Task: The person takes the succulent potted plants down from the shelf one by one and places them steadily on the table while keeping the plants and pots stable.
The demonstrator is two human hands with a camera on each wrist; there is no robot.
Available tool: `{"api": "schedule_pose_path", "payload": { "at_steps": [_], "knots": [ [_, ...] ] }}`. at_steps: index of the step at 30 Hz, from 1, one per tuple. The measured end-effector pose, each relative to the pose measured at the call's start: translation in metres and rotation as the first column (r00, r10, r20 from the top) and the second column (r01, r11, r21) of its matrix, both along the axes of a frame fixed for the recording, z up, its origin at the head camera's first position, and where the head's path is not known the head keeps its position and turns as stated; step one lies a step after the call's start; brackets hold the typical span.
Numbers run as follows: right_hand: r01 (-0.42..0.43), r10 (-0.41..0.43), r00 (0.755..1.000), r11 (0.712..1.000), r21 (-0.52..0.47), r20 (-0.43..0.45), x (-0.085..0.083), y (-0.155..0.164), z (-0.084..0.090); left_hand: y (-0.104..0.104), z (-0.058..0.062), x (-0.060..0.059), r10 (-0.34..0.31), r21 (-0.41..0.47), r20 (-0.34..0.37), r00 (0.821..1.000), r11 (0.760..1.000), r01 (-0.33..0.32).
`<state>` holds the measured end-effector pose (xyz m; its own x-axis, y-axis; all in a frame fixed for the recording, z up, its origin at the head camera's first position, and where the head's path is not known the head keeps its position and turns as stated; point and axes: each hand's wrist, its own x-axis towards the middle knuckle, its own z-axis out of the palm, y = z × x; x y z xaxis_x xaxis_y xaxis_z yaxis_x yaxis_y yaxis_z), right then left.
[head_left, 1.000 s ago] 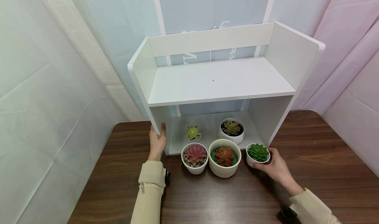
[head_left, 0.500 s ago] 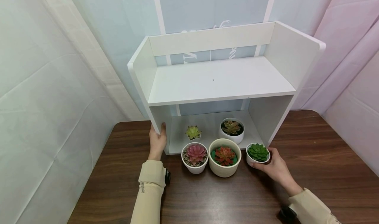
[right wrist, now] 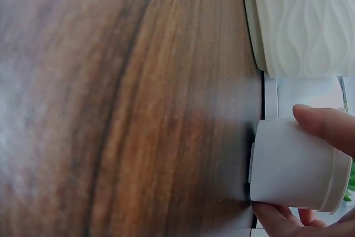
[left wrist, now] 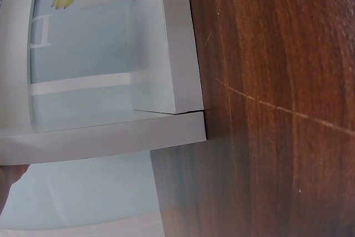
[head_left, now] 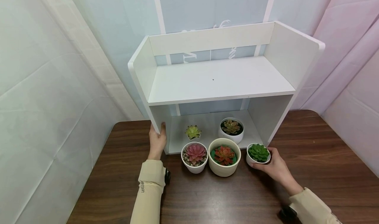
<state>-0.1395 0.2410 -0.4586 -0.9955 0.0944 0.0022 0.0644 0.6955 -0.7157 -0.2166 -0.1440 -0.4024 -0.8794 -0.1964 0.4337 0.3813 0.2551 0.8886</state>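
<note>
A white two-tier shelf stands on a brown wooden table. My left hand grips the front edge of the shelf's left side panel. My right hand holds a small white pot with a green succulent at the shelf's front right corner; in the right wrist view fingers wrap that pot. A cream pot with a red succulent and a white pot with a pink succulent stand in front of the shelf.
Inside the lower tier sit a tiny yellow-green succulent and a white pot with a brownish succulent. The top tier holds nothing. Pale curtains close in behind and on both sides. The cream pot's wavy wall shows beside the held pot.
</note>
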Motion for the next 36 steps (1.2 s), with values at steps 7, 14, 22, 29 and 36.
{"api": "schedule_pose_path", "payload": {
  "at_steps": [7, 14, 22, 29, 36],
  "knots": [
    [-0.013, 0.013, 1.0, 1.0, 0.004, 0.001, 0.0, 0.001, -0.001, 0.0, 0.0, 0.001, -0.004, 0.006, 0.002, 1.0, 1.0, 0.004],
    [-0.038, 0.038, 0.999, 0.999, -0.006, 0.007, 0.001, 0.002, -0.001, 0.0, -0.001, 0.0, 0.0, 0.001, 0.009, 1.0, 1.0, 0.0],
    [-0.108, 0.109, 0.993, 0.994, -0.024, 0.039, 0.005, 0.008, 0.007, 0.001, -0.001, 0.0, 0.01, -0.003, 0.009, 1.0, 1.0, -0.01],
    [-0.148, 0.15, 0.988, 0.987, -0.055, 0.028, 0.006, 0.015, 0.013, 0.0, 0.0, 0.001, 0.003, 0.003, 0.011, 1.0, 1.0, -0.003],
    [-0.165, 0.167, 0.986, 0.984, -0.067, 0.023, 0.007, 0.022, 0.023, 0.0, 0.001, 0.002, -0.002, 0.001, 0.001, 1.0, 1.0, 0.002]
  ]
}}
